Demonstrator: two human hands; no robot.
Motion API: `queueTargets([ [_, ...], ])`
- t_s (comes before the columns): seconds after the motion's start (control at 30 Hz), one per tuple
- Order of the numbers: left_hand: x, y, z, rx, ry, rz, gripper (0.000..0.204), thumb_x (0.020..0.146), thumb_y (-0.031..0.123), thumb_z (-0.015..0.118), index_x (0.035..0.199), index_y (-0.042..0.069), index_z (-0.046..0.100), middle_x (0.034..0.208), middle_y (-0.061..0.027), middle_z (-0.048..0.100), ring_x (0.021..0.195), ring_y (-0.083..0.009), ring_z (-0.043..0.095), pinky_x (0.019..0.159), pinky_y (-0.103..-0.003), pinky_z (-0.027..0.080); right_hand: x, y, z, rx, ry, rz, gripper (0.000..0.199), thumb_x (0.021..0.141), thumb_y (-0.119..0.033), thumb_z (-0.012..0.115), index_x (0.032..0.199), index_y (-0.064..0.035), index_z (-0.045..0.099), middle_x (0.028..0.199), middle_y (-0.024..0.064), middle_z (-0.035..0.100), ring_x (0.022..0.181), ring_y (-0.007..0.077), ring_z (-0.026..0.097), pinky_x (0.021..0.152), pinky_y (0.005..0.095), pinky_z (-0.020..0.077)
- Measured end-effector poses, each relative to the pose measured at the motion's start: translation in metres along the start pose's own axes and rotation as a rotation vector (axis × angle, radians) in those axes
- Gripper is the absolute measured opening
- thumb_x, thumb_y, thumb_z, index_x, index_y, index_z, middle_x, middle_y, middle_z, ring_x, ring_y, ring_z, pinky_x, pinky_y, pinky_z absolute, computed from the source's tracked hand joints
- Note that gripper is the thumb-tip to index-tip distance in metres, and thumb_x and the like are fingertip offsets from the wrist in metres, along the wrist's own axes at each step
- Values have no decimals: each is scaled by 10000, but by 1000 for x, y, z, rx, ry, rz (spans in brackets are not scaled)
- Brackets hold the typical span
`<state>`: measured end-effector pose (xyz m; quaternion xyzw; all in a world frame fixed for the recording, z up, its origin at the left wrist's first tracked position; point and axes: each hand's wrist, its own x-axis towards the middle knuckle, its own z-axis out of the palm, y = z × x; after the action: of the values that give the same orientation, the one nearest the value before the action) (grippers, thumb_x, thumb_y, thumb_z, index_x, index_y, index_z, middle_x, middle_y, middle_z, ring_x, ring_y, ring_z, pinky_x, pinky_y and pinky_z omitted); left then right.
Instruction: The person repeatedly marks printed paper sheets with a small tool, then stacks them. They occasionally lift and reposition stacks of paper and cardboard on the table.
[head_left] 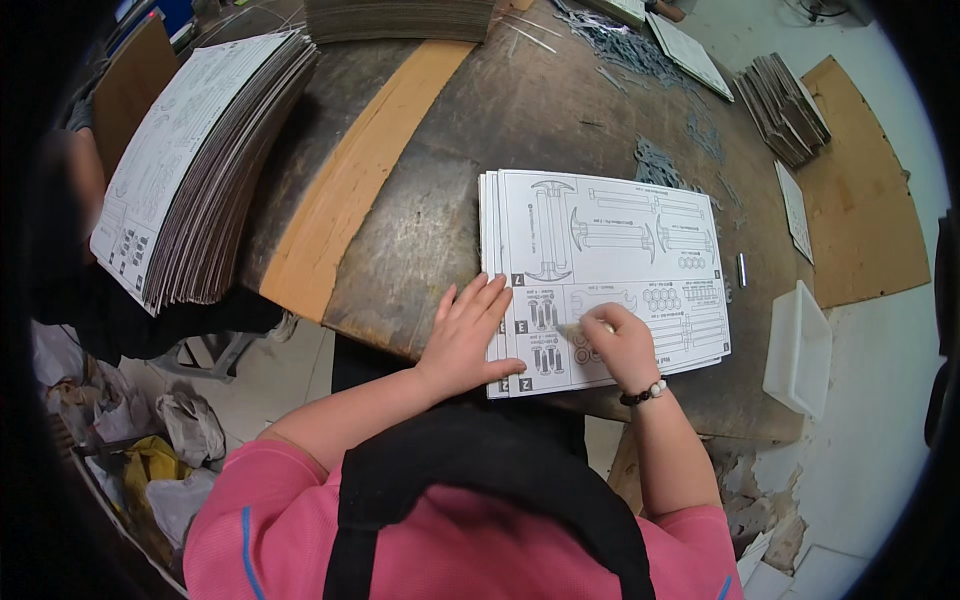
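pink sleeves and a black apron strap sit closest to us, both forearms running up from the lower edge to the worn dark tabletop (420,230). on it, at the near edge, lies our small stack of printed parts sheets (610,250), long axis running left to right, slightly fanned at the left edge. our left hand (468,335) lies flat on the stack's near left corner, fingers spread and apart, pinning the sheets, gripping nothing. our right hand (618,345) rests just beside it to the right, on the lower middle of the top sheet, fingertips pinched together on a small pale item (583,328) too small to identify. so the sheet lies directly under both hands and stretches away and to the right; the right hand is the nearer to its printed centre. smaller things: a tall pile of like sheets (190,160) far left, a white plastic tray (800,350) off the right edge, loose grey metal pieces (640,50) at the far side.
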<state>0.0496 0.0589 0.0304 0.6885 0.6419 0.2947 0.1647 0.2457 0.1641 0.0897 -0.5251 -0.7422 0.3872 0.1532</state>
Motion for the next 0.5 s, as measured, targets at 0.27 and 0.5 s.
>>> queueTargets([
  [0.27, 1, 1, 4, -7, 21, 2, 835, 654, 457, 669, 1269, -14, 357, 1364, -157, 286, 1290, -305, 209, 1041, -484, 138, -15, -30, 23, -874, 33, -571, 114, 702, -134, 562, 621, -71, 513, 623, 111, 583, 555, 257, 583, 446, 370, 428],
  [0.5, 0, 1, 2, -16, 33, 6, 834, 659, 457, 666, 1271, -17, 354, 1367, -157, 281, 1295, -301, 200, 1041, -485, 134, -19, -19, 1, 40, -128, 32, 194, 780, -200, 580, 836, -18, 616, 743, 102, 624, 658, 200, 585, 612, 278, 450],
])
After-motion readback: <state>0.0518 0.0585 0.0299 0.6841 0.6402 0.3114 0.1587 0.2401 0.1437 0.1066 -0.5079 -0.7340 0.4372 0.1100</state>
